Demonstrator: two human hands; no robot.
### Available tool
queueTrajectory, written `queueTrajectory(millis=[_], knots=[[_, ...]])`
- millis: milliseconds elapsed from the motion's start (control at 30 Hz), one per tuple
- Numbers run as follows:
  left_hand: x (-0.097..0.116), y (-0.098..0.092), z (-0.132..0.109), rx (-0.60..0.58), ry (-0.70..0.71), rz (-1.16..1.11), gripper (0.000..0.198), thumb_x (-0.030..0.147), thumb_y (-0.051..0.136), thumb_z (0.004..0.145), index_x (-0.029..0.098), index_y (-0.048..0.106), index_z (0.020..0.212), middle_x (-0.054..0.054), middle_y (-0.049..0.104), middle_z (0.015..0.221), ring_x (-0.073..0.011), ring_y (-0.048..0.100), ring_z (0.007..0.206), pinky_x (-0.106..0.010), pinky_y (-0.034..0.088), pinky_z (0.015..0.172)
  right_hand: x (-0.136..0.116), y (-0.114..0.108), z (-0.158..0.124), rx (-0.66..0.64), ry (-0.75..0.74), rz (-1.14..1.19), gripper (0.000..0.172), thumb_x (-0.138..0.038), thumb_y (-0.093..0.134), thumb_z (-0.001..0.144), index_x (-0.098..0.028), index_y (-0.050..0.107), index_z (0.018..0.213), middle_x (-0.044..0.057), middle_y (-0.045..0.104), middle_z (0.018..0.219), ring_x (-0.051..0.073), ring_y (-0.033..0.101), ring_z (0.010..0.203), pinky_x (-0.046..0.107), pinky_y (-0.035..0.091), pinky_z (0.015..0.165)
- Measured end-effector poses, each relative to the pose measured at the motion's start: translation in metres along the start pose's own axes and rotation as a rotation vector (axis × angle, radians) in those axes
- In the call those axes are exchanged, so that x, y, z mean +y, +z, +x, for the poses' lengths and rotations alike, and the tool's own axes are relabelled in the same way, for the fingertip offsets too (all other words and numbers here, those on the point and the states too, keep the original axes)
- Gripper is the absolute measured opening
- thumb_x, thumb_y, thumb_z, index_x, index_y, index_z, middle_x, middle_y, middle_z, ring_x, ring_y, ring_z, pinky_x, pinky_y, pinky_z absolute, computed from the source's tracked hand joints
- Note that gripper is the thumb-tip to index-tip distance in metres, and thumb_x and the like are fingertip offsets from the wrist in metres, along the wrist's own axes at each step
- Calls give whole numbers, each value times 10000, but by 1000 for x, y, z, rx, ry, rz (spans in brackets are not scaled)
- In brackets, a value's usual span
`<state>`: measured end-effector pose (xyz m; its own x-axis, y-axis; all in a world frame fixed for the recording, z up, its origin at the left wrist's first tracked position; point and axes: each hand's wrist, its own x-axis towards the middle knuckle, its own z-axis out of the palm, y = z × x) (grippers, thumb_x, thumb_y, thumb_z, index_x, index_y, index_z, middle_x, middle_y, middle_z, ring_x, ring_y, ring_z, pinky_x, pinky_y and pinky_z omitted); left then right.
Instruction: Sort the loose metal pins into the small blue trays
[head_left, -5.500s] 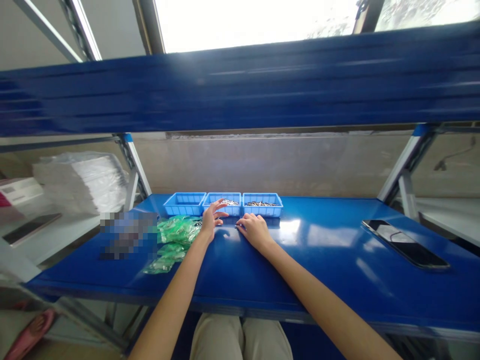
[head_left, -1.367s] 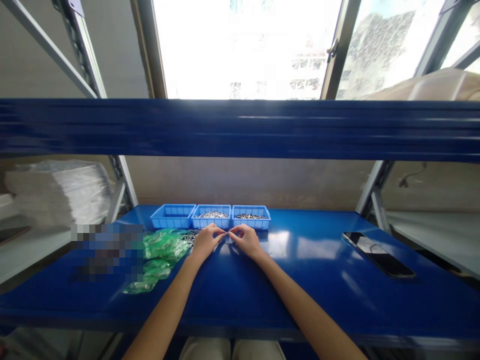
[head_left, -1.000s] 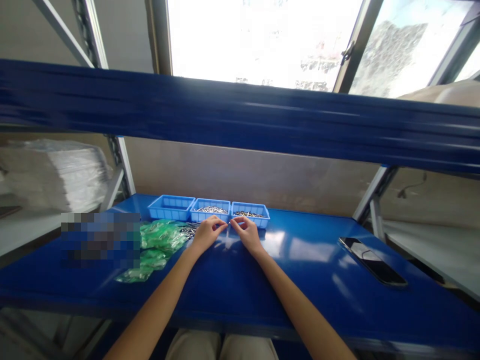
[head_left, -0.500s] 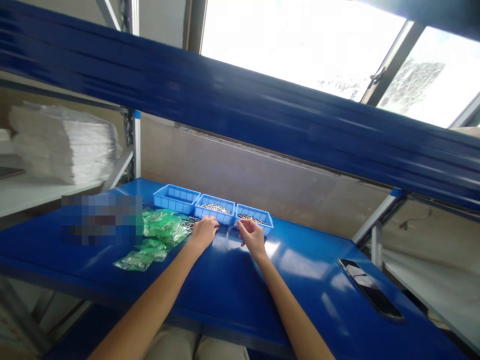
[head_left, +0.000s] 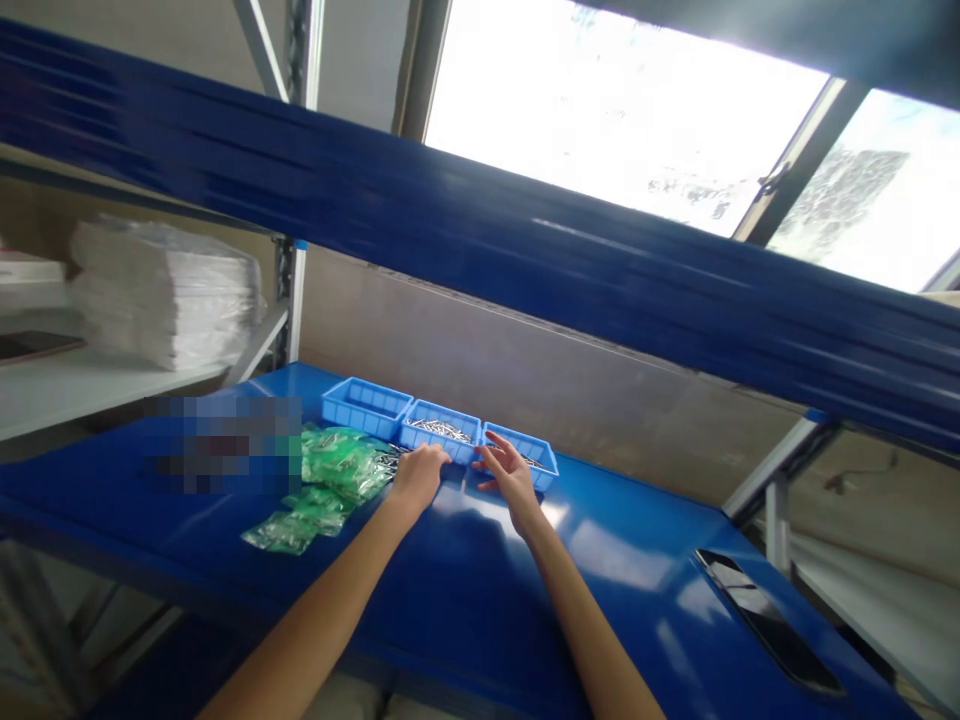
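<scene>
My left hand [head_left: 420, 476] is closed with its fingers curled, low in front of the middle blue bin [head_left: 444, 447]; whatever it grips is hidden. My right hand [head_left: 513, 478] is just in front of the right blue bin [head_left: 553, 474], fingers spread apart and nothing visible in them. Thin silver metal pieces [head_left: 442, 429] lie in the middle bin, and darker thin pieces [head_left: 533, 462] show in the right one, partly covered by my hand. Left of my left hand lies a pile of green clear plastic bags [head_left: 341, 465], with some dark thin pieces [head_left: 391, 459] beside it.
A third blue bin [head_left: 365, 419] stands at the left end of the row. On the right of the blue table [head_left: 465, 600] lies a phone [head_left: 769, 620]. A blue shelf beam [head_left: 480, 215] crosses above. Plastic-wrapped white stacks [head_left: 176, 295] sit on the left shelf.
My right hand's fingers have gone from a near pinch to spread apart. My left hand stays closed near the middle bin. The whole view has shifted slightly.
</scene>
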<state>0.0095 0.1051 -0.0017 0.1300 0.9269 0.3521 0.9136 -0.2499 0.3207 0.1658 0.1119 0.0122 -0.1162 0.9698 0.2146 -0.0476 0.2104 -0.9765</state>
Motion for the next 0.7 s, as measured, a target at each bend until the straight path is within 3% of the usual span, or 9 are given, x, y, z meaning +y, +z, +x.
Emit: queueTrajectory(millis=[167,367,567,700], knots=[[-2,2,-1,-13,0,71,308,123,371,817,221,651,901,-59,621,962,-190,575,891,-260,433,675,6,-8,0,147,42,-4,507,-459,645,622,-178,573,1038,29,618,798,111,562,567,179,428,386],[-5,-3,0,-2,-76,104,278,127,397,802,195,645,907,-70,616,954,-208,555,926,-260,433,664,9,-5,1,206,-17,1,435,-427,599,654,-148,581,987,1,588,695,67,490,462,156,357,349],[-1,0,-2,-56,76,63,253,203,446,797,253,618,977,-35,602,984,-181,530,964,-246,438,715,12,-4,-3,231,-48,-114,353,-373,545,684,-134,602,939,2,586,648,68,482,420,162,340,342],[1,0,-3,13,-35,156,252,312,477,785,203,623,959,-84,575,986,-226,517,965,-283,452,677,14,-5,-4,251,-82,-203,312,-334,531,696,-132,611,919,3,589,629,81,501,422,182,379,384]])
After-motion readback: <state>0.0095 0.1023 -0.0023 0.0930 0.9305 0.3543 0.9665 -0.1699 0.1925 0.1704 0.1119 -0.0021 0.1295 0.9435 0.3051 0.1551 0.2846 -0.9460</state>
